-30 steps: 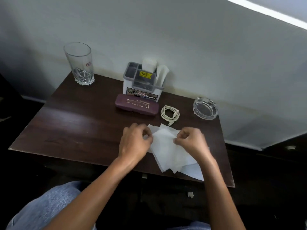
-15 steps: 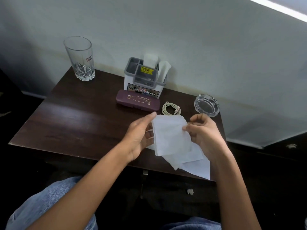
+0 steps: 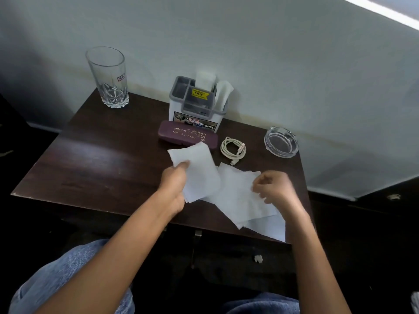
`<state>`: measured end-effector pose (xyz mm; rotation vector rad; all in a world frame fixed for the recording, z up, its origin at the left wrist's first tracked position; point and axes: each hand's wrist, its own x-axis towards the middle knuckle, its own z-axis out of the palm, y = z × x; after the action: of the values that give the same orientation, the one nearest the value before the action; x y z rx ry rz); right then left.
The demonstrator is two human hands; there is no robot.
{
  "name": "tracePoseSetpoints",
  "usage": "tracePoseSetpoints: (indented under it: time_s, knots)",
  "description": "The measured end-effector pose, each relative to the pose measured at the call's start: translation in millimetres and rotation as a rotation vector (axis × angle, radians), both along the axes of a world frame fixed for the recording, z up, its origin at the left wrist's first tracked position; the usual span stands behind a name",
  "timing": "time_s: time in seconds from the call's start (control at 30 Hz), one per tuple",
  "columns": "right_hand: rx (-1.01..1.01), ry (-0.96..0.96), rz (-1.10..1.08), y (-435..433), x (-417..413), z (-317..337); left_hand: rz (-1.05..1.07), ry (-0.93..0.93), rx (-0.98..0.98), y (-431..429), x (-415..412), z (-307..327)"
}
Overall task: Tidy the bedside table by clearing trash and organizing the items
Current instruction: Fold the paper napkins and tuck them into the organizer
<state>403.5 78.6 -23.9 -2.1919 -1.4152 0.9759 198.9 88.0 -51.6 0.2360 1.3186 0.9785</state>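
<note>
White tissue sheet (image 3: 199,171) is pinched by the left hand (image 3: 173,185), thumb on top, just in front of the purple case (image 3: 181,133). The tissue pile (image 3: 238,200) lies on the table (image 3: 102,168), front-right of the case. The right hand (image 3: 273,188) curls its fingers at the pile's edge; whether it grips is unclear.

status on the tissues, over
Left hand holds one tissue sheet, raised. Right hand curled at edge of tissue pile, grip unclear. Coiled cable close by pile's far corner.
</note>
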Motion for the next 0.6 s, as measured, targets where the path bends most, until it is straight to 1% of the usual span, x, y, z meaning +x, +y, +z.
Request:
tracePoseSetpoints:
  time_s: [0.07,0.13,0.3,0.5,0.6]
  knots:
    - [-0.096,-0.048,0.108,0.1,-7.0,-7.2,0.036,0.028,-0.013,0.0,-0.2,-1.4]
    - [-0.128,-0.086,0.156,0.8,-13.9,-11.6,0.038,0.029,-0.021,-0.6,0.5,-0.9]
    - [-0.068,-0.170,0.135,1.5,-14.4,-14.5,0.021,0.033,-0.017,-1.1,-0.1,0.7]
    - [-0.062,-0.190,0.120,2.2,-13.9,-17.0,0.043,0.040,-0.015,-1.9,-1.5,2.4]
    - [-0.109,-0.125,0.085,4.9,-10.6,-15.4,0.052,0.013,-0.031,-1.9,-1.5,4.5]
